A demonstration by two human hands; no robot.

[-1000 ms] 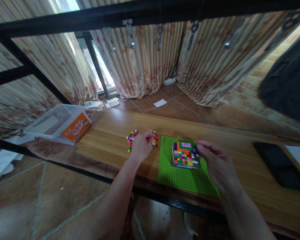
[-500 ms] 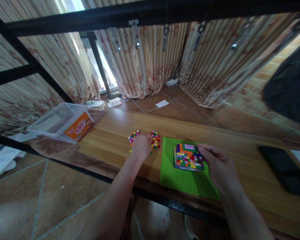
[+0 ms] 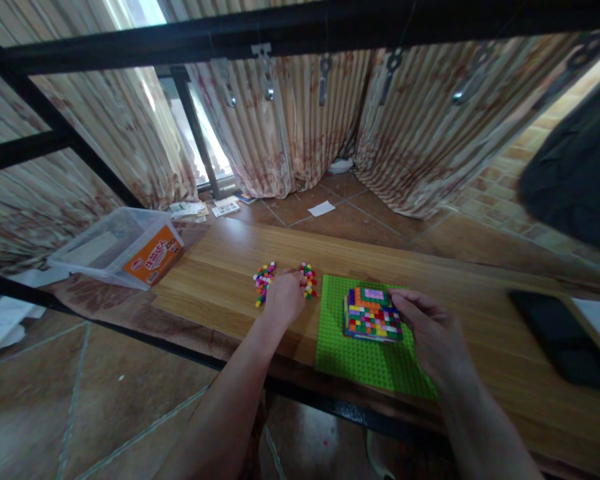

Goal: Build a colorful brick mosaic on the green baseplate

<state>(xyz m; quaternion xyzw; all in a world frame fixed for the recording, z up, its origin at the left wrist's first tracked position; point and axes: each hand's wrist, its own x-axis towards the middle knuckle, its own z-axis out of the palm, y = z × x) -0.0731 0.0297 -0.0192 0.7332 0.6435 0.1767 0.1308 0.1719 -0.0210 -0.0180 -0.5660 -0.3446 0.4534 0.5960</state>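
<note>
- Visibly, a block build (image 3: 373, 320) of many small bricks stands on the green studded board (image 3: 370, 370), towards its far side, closed into a compact, boxy shape with several courses joined.
- Two small heaps of bricks lie loose and unjoined on the wooden table (image 3: 215, 267), left of the board: the left heap (image 3: 263, 279) and the right heap (image 3: 309, 280). Whether the build is complete cannot be told.
- Its nearer part is a tight patchwork of red, yellow, green, orange, white and purple; the far part has a pink patch edged in green, with orange and dark blue to the left. It looks level and firmly pressed together.
- The left hand (image 3: 284, 299) is between the heaps, fingers bent in narrowly; whether a brick is in them cannot be told.
- The right hand (image 3: 433, 327) has thumb and fingers close together at the build's far right corner; the grip itself is unclear.
</note>
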